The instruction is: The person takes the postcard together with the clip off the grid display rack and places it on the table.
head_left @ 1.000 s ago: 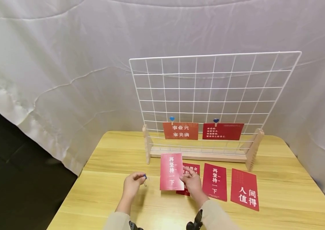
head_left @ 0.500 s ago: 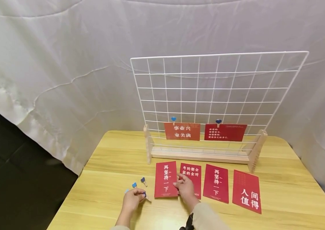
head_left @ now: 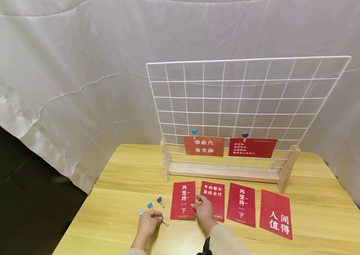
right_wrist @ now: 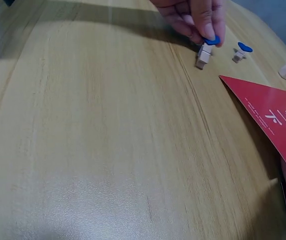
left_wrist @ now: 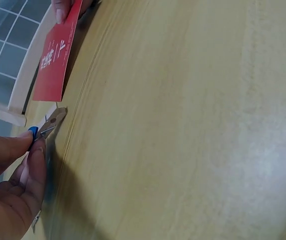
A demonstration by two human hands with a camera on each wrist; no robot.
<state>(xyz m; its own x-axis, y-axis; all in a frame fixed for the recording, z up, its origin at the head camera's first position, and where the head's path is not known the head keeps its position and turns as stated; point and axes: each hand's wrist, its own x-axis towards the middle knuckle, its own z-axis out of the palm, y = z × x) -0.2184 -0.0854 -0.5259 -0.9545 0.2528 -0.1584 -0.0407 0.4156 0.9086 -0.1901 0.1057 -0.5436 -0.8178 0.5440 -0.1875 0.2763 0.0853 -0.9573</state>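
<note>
My left hand point(head_left: 148, 224) pinches a small wooden clothespin with a dark blue heart point(right_wrist: 203, 54) between thumb and fingers, low over the table. In the left wrist view the clothespin's wooden tip point(left_wrist: 57, 116) points toward a red card point(left_wrist: 55, 65) with white characters. My right hand point(head_left: 204, 212) holds that card point(head_left: 183, 200) by its right edge, at the left end of a row. The wrist views show the card tilted up, with a shadow beneath it. Beside my left hand lie more heart clothespins, one dark blue point(head_left: 160, 200), one mid blue point(head_left: 149, 205) and one light blue point(head_left: 141, 212).
Three more red cards lie in the row: one point(head_left: 216, 193) partly behind my right hand, one point(head_left: 241, 205), one point(head_left: 275, 212) farthest right. Behind stands a white wire grid point(head_left: 237, 95) in a wooden base point(head_left: 224, 175); an orange-red card point(head_left: 203, 146) and a dark red card point(head_left: 253, 147) hang clipped on it.
My right hand has lowered the card toward the table, left of the card it overlapped. My left hand has come down with its clothespin, uncovering the others. The view has shifted slightly left.
</note>
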